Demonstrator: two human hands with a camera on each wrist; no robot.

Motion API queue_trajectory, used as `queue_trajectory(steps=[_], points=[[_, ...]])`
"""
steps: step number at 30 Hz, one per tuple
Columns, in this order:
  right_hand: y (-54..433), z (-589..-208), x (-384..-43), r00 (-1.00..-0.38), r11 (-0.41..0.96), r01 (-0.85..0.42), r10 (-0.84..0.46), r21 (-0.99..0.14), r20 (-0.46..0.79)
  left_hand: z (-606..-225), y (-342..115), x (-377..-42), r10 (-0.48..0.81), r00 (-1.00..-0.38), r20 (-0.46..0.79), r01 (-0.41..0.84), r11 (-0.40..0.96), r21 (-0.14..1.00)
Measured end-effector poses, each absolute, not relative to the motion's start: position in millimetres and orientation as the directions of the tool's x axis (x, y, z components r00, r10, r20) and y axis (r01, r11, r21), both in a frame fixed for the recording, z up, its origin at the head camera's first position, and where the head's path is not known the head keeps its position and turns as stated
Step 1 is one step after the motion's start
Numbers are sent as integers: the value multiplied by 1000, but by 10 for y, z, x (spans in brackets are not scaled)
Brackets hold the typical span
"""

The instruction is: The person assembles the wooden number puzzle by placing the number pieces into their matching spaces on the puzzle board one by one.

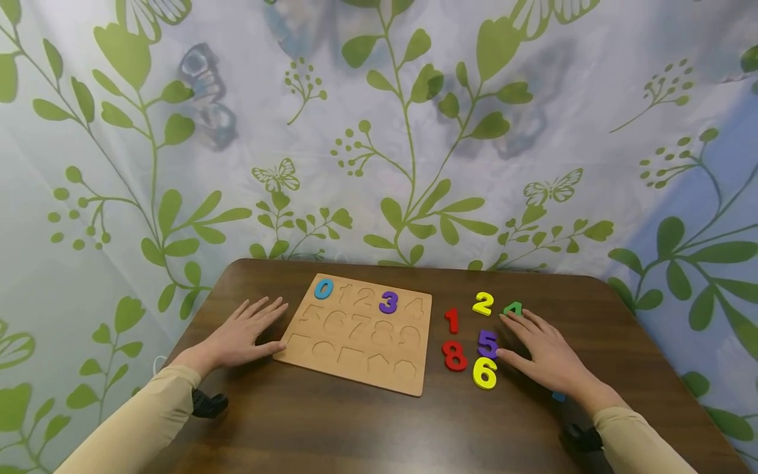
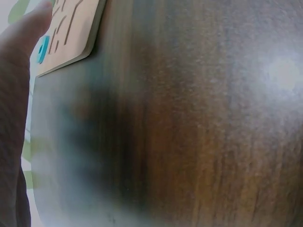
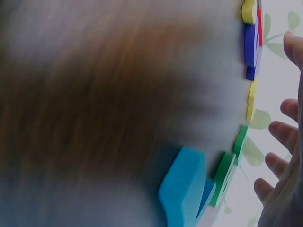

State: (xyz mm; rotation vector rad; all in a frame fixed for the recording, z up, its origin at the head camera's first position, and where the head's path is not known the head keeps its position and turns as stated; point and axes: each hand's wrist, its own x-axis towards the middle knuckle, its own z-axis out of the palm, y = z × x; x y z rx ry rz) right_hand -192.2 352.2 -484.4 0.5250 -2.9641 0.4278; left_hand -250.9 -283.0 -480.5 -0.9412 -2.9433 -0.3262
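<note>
My left hand point(image 1: 245, 332) is spread at the left of a wooden number board point(image 1: 361, 309), thumb tip at its left edge, holding nothing. A blue 0 point(image 1: 324, 297) and a purple 3 point(image 1: 389, 303) sit in the board's recesses. On the right, my right hand point(image 1: 547, 352) hovers with loosely extended fingers over loose number pieces. Its fingertips overlap a green 4 point(image 1: 517, 306) in the head view, and its thumb reaches a purple 5 point(image 1: 488, 345). A blue piece point(image 3: 182, 189) lies below this hand, mostly hidden from the head camera.
Between board and right hand lie a red 1 point(image 1: 453, 320), a red 8 point(image 1: 454, 355), a yellow 2 point(image 1: 484, 304) and a yellow 6 point(image 1: 477, 375). The brown table point(image 1: 367, 434) ends at the back against a leaf-patterned cloth point(image 1: 331, 217).
</note>
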Motion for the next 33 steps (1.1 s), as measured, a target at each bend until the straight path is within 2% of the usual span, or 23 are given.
queue_trajectory(steps=[11, 21, 27, 33], points=[[3283, -4866, -1922, -923, 878, -385, -361, -286, 135, -4927, -2767, -2510, 641, -763, 80, 643, 740, 196], [3197, -4863, -2014, -907, 869, -421, -395, -261, 147, -4892, -2709, -2486, 630, -776, -9, 612, 758, 226], [3187, -4873, -2054, -909, 873, -415, -393, -257, 137, -4894, -2643, -2451, 621, -784, -17, 604, 768, 214], [3148, -4812, -2087, -916, 866, -401, -377, -301, 136, -4907, -2597, -2383, 616, -787, 11, 610, 776, 162]])
